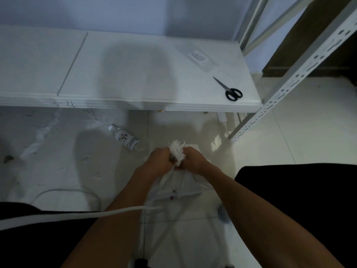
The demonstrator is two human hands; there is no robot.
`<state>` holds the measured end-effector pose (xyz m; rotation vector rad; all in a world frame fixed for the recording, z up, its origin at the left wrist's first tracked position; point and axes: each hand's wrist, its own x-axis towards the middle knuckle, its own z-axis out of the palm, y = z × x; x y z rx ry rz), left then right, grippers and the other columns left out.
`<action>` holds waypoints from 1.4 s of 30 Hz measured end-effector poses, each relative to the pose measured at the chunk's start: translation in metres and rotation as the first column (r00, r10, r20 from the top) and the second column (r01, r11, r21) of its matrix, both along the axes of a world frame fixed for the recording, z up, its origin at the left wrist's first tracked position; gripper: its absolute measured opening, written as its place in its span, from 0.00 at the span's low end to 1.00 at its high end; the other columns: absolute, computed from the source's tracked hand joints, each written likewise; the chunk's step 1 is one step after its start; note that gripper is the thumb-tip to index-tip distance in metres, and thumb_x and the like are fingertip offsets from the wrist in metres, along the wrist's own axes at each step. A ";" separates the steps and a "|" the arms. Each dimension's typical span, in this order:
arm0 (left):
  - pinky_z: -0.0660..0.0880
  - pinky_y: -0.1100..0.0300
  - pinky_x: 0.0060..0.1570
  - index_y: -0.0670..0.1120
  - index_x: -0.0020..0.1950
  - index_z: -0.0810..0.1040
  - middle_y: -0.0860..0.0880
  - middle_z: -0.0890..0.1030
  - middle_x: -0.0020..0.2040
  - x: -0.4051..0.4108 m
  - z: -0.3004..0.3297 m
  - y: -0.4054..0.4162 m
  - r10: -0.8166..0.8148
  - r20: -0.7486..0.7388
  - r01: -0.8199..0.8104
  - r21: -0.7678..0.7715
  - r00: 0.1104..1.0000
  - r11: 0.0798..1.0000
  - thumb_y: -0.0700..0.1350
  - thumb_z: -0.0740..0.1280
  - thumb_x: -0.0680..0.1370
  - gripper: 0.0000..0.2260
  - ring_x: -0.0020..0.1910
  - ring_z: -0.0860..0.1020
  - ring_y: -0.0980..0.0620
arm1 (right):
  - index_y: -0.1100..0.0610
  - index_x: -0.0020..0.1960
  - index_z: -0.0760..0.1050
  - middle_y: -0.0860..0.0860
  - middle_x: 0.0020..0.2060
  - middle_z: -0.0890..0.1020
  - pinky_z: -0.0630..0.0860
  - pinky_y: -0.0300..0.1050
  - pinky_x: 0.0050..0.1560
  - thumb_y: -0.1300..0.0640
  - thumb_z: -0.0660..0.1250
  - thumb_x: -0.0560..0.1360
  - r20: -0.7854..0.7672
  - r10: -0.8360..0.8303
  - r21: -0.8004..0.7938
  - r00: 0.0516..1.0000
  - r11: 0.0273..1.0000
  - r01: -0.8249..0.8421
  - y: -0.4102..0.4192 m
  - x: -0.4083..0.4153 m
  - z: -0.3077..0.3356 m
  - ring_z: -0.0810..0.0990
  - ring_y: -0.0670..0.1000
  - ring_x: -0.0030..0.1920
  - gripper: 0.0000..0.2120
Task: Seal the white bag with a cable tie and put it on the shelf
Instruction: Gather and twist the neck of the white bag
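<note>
The white bag (179, 187) stands on the floor between my knees, its frayed mouth bunched into a tuft. My left hand (161, 158) grips the gathered neck from the left. My right hand (193, 159) grips the same neck from the right, fingers curled around it. Both hands touch each other at the bunch. No cable tie is plainly visible; the hands hide the neck. The metal shelf (301, 74) with perforated white posts rises at the right.
A white table (135, 74) stands ahead, with black-handled scissors (229, 89) and a clear packet (201, 59) near its right end. A plastic bottle (125, 138) lies on the tiled floor under the table edge. A white cable (77, 215) crosses my left knee.
</note>
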<state>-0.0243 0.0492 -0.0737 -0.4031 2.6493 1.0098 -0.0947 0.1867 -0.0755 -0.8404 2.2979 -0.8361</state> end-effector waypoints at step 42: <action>0.76 0.58 0.41 0.52 0.46 0.82 0.50 0.85 0.43 0.017 0.001 -0.011 0.258 -0.130 -0.264 -0.034 0.957 0.964 0.55 0.76 0.64 0.14 0.43 0.82 0.50 | 0.54 0.70 0.69 0.52 0.63 0.79 0.73 0.45 0.63 0.62 0.78 0.64 0.230 0.108 0.023 0.967 0.993 -0.116 0.005 -0.008 0.021 0.77 0.51 0.61 0.37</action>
